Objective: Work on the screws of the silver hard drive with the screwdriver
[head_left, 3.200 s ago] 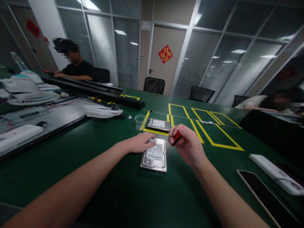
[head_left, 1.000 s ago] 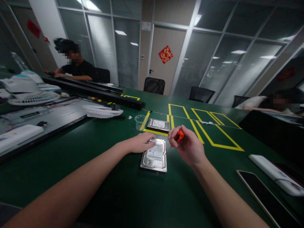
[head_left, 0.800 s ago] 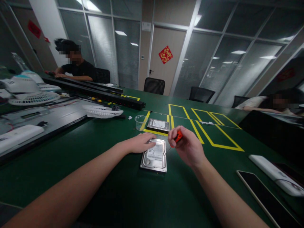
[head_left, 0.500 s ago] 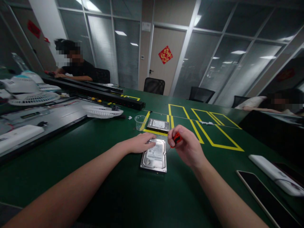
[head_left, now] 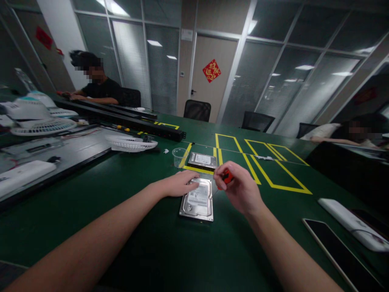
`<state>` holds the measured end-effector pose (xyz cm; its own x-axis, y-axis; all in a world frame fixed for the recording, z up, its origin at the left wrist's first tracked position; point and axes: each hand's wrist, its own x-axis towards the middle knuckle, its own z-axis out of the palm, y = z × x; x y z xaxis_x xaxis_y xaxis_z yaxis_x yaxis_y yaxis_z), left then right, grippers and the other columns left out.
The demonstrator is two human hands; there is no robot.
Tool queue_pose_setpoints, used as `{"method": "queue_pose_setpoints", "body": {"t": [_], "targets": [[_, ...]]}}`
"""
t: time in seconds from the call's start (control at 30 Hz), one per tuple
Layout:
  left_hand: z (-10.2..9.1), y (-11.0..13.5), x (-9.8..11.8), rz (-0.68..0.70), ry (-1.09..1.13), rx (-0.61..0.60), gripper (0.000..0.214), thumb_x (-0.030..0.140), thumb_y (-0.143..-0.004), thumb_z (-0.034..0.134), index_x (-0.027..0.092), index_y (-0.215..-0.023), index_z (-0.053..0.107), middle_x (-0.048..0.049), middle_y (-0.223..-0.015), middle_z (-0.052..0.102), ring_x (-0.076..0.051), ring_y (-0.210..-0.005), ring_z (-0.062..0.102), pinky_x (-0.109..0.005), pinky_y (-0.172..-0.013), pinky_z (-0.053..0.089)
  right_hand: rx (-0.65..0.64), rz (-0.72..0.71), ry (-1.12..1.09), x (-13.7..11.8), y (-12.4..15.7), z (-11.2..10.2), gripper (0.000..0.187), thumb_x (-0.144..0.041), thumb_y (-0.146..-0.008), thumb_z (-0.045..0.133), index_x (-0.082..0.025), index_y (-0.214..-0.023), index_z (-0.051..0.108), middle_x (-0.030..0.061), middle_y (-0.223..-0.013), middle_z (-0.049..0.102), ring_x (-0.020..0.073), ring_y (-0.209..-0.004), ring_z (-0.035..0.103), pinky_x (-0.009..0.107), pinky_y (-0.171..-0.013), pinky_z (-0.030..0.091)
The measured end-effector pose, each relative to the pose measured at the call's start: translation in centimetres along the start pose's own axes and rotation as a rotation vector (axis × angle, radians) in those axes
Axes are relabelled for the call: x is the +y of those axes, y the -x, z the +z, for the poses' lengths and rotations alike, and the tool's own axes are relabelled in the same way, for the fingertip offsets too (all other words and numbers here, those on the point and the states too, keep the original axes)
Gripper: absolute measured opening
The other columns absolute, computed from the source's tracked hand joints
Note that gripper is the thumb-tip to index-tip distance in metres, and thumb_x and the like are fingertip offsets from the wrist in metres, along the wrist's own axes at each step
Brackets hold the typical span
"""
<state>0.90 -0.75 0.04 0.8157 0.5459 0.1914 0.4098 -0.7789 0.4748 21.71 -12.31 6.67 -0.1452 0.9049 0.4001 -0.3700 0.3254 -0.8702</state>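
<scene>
On the green table [head_left: 170,251], the near hard drive [head_left: 197,198] lies flat, label up, looking whole, so work on it seems unfinished. Farther off, a second hard drive [head_left: 203,159] sits inside yellow tape [head_left: 199,170], also whole. The left hand [head_left: 181,183] rests over the near drive's far left corner; whether it clamps, I cannot tell. The right hand [head_left: 238,184] pinches an orange-red screwdriver [head_left: 227,177], tip at the drive's right edge; any loosening is too small to see.

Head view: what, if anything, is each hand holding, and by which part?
The right hand holds a screwdriver by its red handle. The left hand lies on the far end of the nearer hard drive; whether it grips cannot be told.
</scene>
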Motion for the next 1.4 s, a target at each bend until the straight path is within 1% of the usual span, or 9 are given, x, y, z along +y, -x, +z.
{"method": "queue_pose_setpoints", "body": {"t": [0.1,0.17,0.27,0.4,0.53,0.8,0.93,1.1,1.4], "targets": [[0.02,-0.02,-0.08,0.003,0.008,-0.003,0.037,0.048,-0.106,0.046,0.024,-0.13,0.06,-0.0091,-0.134,0.065,-0.027,-0.12,0.06,-0.04,-0.103,0.045,-0.006,0.002,0.028,-0.14,-0.03,-0.12,0.036,-0.034,-0.1,0.053,-0.015,-0.082,0.077,0.0031,-0.061,0.058,0.0148,-0.058,0.047,0.032,-0.061,0.032],[0.07,-0.01,-0.18,0.001,0.009,-0.003,0.038,0.049,-0.106,0.045,0.024,-0.13,0.06,-0.0096,-0.134,0.065,-0.028,-0.121,0.06,-0.04,-0.104,0.045,-0.016,0.011,0.019,-0.26,-0.01,-0.11,0.037,-0.033,-0.1,0.052,-0.016,-0.076,0.074,0.0043,-0.065,0.061,0.0149,-0.058,0.047,0.032,-0.061,0.032],[0.15,0.02,-0.35,-0.005,0.003,0.001,0.04,0.05,-0.106,0.046,0.023,-0.132,0.059,-0.0104,-0.136,0.063,-0.028,-0.124,0.058,-0.041,-0.106,0.043,-0.01,0.012,-0.01,-0.38,0.01,0.02,0.035,-0.032,-0.099,0.054,-0.017,-0.07,0.067,0.0057,-0.075,0.066,0.0143,-0.058,0.047,0.032,-0.059,0.031],[0.23,0.06,-0.5,-0.013,0.005,0.001,0.041,0.051,-0.105,0.046,0.023,-0.134,0.059,-0.0107,-0.138,0.063,-0.028,-0.125,0.058,-0.041,-0.107,0.043,0.005,-0.01,-0.028,-0.36,-0.03,0.17,0.031,-0.03,-0.098,0.056,-0.018,-0.07,0.063,0.0045,-0.076,0.065,0.0141,-0.059,0.047,0.031,-0.059,0.03],[0.24,0.05,-0.51,-0.022,0.007,0.001,0.042,0.051,-0.106,0.046,0.023,-0.134,0.058,-0.0109,-0.139,0.062,-0.028,-0.126,0.058,-0.041,-0.107,0.043,0.008,0.0,-0.036,-0.33,-0.08,0.25,0.025,-0.029,-0.095,0.06,-0.019,-0.072,0.061,0.0037,-0.077,0.065,0.0137,-0.059,0.047,0.031,-0.058,0.029],[0.12,0.19,-0.43,-0.037,0.018,-0.009,0.044,0.053,-0.106,0.045,0.025,-0.136,0.057,-0.0098,-0.139,0.062,-0.028,-0.126,0.058,-0.042,-0.107,0.043,0.014,0.008,-0.049,-0.36,0.01,0.18,0.023,-0.028,-0.096,0.06,-0.019,-0.075,0.062,0.0023,-0.076,0.064,0.0119,-0.055,0.042,0.03,-0.058,0.027],[0.06,0.14,-0.22,-0.025,0.006,-0.001,0.042,0.051,-0.105,0.047,0.022,-0.134,0.059,-0.0109,-0.138,0.063,-0.028,-0.125,0.058,-0.042,-0.108,0.043,0.013,0.009,-0.047,-0.36,-0.06,0.3,0.03,-0.032,-0.098,0.057,-0.018,-0.074,0.065,0.0029,-0.073,0.061,0.0126,-0.057,0.042,0.03,-0.059,0.028],[0.0,0.13,-0.03,-0.046,-0.001,-0.01,0.045,0.051,-0.105,0.046,0.022,-0.137,0.057,-0.0112,-0.141,0.061,-0.029,-0.129,0.056,-0.043,-0.109,0.042,0.007,0.034,-0.109,-0.45,-0.27,0.27,0.043,-0.037,-0.101,0.043,-0.018,-0.071,0.067,0.0058,-0.071,0.061,0.0145,-0.058,0.043,0.031,-0.061,0.032],[-0.12,0.13,0.06,-0.036,0.003,-0.018,0.044,0.051,-0.105,0.045,0.022,-0.136,0.057,-0.0109,-0.139,0.062,-0.028,-0.127,0.057,-0.041,-0.108,0.043,0.019,0.01,-0.054,-0.27,0.02,0.21,0.029,-0.032,-0.099,0.052,-0.018,-0.078,0.066,0.0042,-0.074,0.062,0.0154,-0.061,0.049,0.03,-0.061,0.034]]}}
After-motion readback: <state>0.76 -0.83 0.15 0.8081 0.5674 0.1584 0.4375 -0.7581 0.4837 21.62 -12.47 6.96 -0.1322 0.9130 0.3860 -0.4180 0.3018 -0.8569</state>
